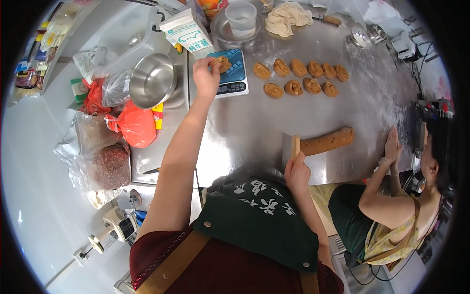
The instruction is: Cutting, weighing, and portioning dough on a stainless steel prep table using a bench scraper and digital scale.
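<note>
My left hand (pixel 206 77) is closed on a slice of brown dough (pixel 223 64) at the digital kitchen scale (pixel 238 71); whether the slice rests on the blue top I cannot tell. Nearer to me, my right hand (pixel 297 172) grips the wooden handle of a dough scraper (pixel 295 145), its metal blade upright beside the left end of a brown dough log (pixel 327 141). The log lies on the steel table (pixel 245 117). Several cut slices (pixel 293 87) lie in two rows to the right of the scale, some showing lumpy pieces in their cut faces.
A milk carton (pixel 187 32) and a clear tub (pixel 242 19) in a metal basin stand behind the scale. Left of it are a steel bowl (pixel 153 81) and a red bag (pixel 137 125). At the right a co-worker (pixel 391 206) has both hands over the floured table edge.
</note>
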The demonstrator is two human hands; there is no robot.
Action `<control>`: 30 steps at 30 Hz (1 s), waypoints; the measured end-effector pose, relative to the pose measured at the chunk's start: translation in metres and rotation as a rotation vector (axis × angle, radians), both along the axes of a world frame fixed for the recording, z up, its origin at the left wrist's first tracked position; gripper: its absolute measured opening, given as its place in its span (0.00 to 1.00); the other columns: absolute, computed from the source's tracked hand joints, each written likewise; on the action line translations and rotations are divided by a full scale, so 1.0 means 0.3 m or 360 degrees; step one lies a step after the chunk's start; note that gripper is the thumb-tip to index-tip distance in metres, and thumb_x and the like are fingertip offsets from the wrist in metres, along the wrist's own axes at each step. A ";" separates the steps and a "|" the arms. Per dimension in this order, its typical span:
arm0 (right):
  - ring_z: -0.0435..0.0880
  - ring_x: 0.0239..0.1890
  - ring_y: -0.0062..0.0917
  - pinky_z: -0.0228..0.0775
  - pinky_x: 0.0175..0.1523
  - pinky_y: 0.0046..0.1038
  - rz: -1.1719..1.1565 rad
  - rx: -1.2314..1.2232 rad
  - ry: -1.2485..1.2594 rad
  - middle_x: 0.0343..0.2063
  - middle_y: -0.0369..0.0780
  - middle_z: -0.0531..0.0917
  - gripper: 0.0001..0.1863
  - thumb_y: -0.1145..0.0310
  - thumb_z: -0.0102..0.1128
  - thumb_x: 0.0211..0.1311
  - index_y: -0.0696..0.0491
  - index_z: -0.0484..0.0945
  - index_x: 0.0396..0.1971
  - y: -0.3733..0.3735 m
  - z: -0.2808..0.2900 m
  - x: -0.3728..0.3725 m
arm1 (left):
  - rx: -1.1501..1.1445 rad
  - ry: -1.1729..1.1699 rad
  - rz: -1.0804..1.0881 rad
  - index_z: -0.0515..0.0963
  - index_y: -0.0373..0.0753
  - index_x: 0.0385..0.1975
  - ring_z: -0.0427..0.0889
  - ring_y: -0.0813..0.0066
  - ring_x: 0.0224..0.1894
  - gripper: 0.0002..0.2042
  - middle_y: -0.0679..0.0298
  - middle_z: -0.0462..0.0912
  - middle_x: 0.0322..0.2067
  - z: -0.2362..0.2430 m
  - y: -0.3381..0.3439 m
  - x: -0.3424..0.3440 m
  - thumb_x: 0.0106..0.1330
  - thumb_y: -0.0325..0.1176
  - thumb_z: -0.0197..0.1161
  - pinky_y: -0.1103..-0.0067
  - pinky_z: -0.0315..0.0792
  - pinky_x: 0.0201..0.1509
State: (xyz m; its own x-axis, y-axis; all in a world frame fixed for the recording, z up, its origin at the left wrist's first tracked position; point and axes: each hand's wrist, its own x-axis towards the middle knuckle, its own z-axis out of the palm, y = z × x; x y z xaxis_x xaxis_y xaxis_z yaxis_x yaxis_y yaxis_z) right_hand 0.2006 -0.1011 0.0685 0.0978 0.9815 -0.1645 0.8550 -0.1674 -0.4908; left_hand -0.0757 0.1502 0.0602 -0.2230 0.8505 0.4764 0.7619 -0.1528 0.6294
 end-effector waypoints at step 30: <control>0.78 0.19 0.43 0.69 0.23 0.40 0.0467 0.0179 0.0211 0.18 0.47 0.77 0.20 0.69 0.53 0.55 0.61 0.63 0.47 0.164 0.049 -0.165 | -0.0613 -0.0032 -0.0412 0.75 0.37 0.33 0.76 0.66 0.27 0.10 0.60 0.74 0.28 -0.173 -0.591 0.238 0.50 0.26 0.63 0.74 0.71 0.30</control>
State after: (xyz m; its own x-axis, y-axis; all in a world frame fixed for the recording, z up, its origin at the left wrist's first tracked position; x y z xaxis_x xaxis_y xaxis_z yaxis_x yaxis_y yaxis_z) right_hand 0.1513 -0.0518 0.0831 -0.2065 0.9774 -0.0457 0.7861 0.1379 -0.6025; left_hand -0.0042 -0.0271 0.0084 0.0139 0.9936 0.1125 0.7164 -0.0884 0.6920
